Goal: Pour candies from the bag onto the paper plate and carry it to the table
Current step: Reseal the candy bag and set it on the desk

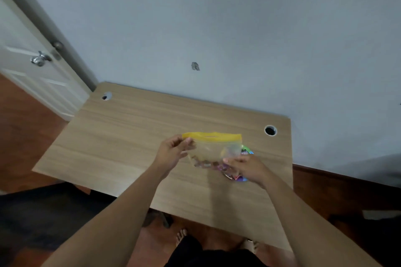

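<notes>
A clear plastic bag [211,150] with a yellow zip strip along its top hangs upright over the wooden desk [130,136]. Wrapped candies [204,163] lie in its bottom. My left hand [173,153] pinches the bag's upper left corner under the strip. My right hand [246,168] grips its lower right corner. Behind the bag and my right hand lies a colourful paper plate [247,151] on the desk, mostly hidden; only bits of its rim show.
The desk stands against a grey wall, with cable holes at back left [106,96] and back right [270,130]. A white door [32,60] is on the left. A dark chair [43,212] is at lower left. My bare feet [182,236] stand on the wood floor.
</notes>
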